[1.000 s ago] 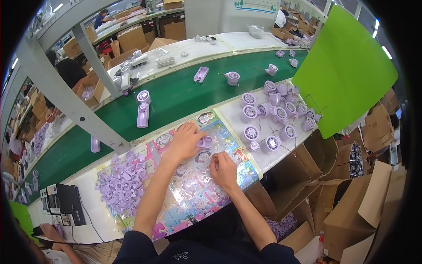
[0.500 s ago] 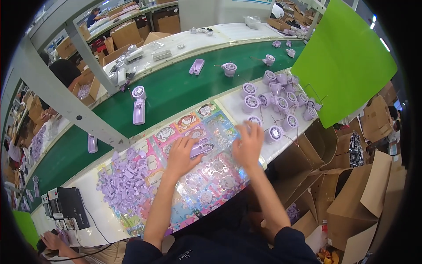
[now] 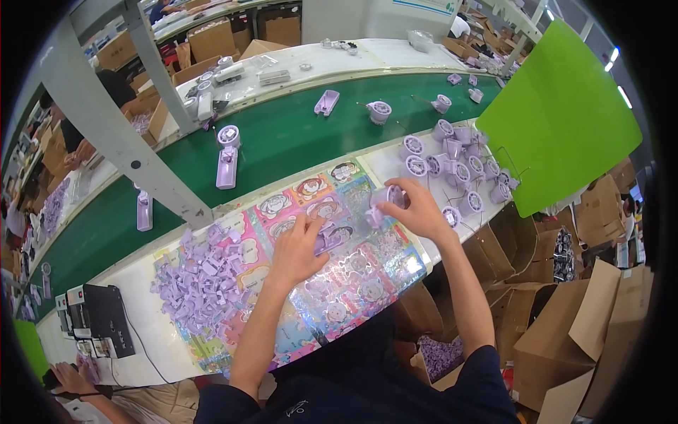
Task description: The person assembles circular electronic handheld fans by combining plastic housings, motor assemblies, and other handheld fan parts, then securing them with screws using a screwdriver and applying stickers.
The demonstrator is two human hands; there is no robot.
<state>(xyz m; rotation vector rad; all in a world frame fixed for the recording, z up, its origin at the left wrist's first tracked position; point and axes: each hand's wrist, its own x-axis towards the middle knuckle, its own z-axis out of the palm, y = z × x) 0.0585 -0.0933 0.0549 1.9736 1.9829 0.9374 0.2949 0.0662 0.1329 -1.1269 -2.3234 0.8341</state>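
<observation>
Right hand [image 3: 417, 208], reaching toward the purple fan heads [image 3: 452, 159] half a second ago, is now drawing back with fingers clamped on one round purple fan head [image 3: 390, 198] above the colourful sticker sheet [image 3: 332, 283], while left hand [image 3: 300, 247] is resting flat, fingers spread, on that sheet beside the pile of small purple parts [image 3: 201, 279].

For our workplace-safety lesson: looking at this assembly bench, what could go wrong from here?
1. The right hand lifts a lilac fan head beside the crowded cluster of fan heads at the bench edge; a nudge might tip some into the open cardboard boxes.
2. The heap of small lilac parts by the left hand could scatter.
</observation>
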